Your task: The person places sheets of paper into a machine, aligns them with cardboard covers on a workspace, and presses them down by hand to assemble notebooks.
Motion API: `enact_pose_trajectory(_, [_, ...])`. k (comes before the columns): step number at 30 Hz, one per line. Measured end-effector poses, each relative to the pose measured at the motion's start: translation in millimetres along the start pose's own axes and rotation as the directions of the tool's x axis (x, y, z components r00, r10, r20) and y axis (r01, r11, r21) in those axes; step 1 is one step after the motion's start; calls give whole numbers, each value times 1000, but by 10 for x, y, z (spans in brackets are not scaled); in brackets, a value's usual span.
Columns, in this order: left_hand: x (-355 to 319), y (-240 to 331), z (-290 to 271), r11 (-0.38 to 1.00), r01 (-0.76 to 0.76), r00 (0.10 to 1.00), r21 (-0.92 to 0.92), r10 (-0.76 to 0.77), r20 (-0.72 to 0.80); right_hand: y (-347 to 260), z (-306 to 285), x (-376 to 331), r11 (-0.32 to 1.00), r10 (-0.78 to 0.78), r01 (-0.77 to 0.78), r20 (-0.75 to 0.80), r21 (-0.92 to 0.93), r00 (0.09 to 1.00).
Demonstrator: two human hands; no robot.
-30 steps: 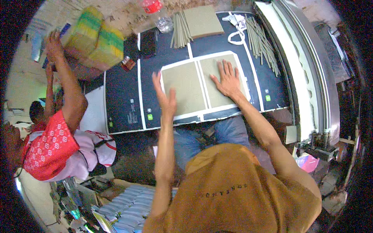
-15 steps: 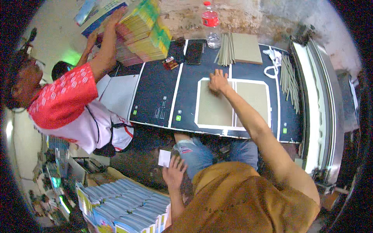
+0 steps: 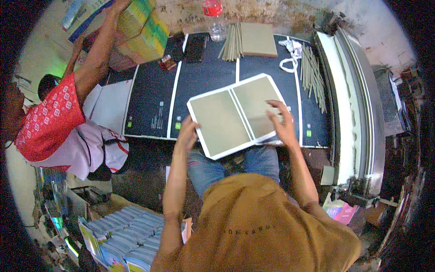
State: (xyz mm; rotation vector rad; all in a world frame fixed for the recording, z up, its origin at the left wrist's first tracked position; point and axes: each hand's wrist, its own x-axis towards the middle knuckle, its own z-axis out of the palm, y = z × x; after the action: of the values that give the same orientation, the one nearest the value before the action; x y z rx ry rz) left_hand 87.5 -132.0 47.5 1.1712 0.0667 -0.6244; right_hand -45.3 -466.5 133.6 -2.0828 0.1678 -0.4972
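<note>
A stained wall (image 3: 267,13) closes the top of the frame; below it, a dark blue table (image 3: 149,90) ruled with white lines spans the centre. Right of centre lies the two-panel cover (image 3: 226,118), two grey-tan boards set side by side within a white border, its corners clipped. It is turned askew relative to the table, its lower left corner projecting past the front edge, above the person's jeans (image 3: 263,164). The left hand (image 3: 186,133) is closed on the cover's left edge. The right hand (image 3: 282,121), partly blurred, is loosely open at the right side, its fingers curved and apart over the right panel; whether they touch it cannot be told.

Along the upper edge of the table, from left to right: a small red packet (image 3: 167,62), a flat black object (image 3: 195,48), a clear bottle (image 3: 217,29) with a red label, a fan of grey strips (image 3: 232,43) beside a stack of boards (image 3: 258,39), a white loop (image 3: 287,65) and scattered strips (image 3: 311,75). A bright machine (image 3: 362,109) borders the table on the right.

Upper left, a co-worker's arm (image 3: 97,56) extends toward yellow-green book stacks (image 3: 140,36); the sleeve (image 3: 50,115) is red. Blue-and-white stacks (image 3: 127,233) occupy the lower left.
</note>
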Motion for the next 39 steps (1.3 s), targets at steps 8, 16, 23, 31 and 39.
enact_pose_trajectory(8, [499, 959, -486, 729, 10, 952, 684, 203, -230, 626, -383, -693, 950, 314, -306, -196, 67, 929])
enact_pose_trajectory(16, [201, 1270, -683, 325, -21, 597, 946, 763, -249, 694, 106, -553, 968, 247, -249, -104, -7, 963])
enact_pose_trajectory(23, [136, -461, 691, 164, -308, 678, 937, 729, 95, 704, 767, -10, 979, 138, -138, 9, 149, 990])
enact_pose_trajectory(31, [253, -822, 950, -59, -86, 769, 995, 630, 104, 1014, 1354, 1635, 985, 19, -3, -91, 175, 996])
enact_pose_trajectory(39, [249, -785, 1008, 86, -125, 810, 988, 585, 52, 1554, 1488, 1802, 980, 40, -11, -143, 197, 989])
